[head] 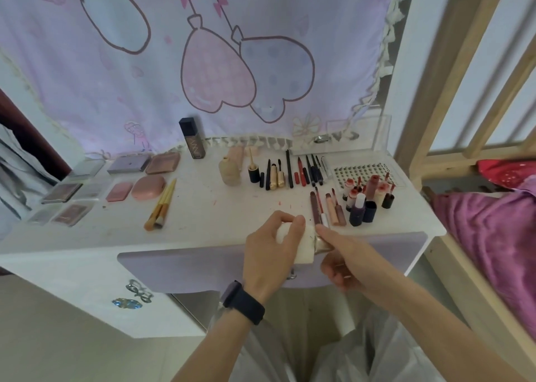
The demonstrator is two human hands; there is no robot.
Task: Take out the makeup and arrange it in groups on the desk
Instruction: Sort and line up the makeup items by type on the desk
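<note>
Both hands are on a white tube point(303, 249) right at the front edge of the desk point(220, 219), just in front of the lip glosses point(330, 209). I can't tell if it's resting on the edge or held just above it. My left hand point(269, 251), the one with the dark watch point(246, 303), is wrapped around the body of the tube with the fingers curled over the top. My right hand point(342, 262) is at the shiny cap point(320, 244): the index finger lies straight along it and the other fingers are curled underneath, so it looks like a pinch on the cap, though the thumb is hidden. The rest is laid out in bunches. Little bottles point(367, 199) stand to the right of the glosses, with a lash tray point(356, 171) behind them. A row of pencils and mascaras point(293, 173) sits in the middle back, with a beige bottle point(230, 170) to its left and a tall black bottle point(193, 138) against the cloth point(145, 77). Further left there are a couple of brushes point(161, 204), two pink compacts point(148, 189), and a bunch of palettes point(61, 193) at the far left. A clear box point(339, 141) sits in the back right corner. The wooden bed frame point(452, 155) and pink bedding point(493, 231) are off to the right.
</note>
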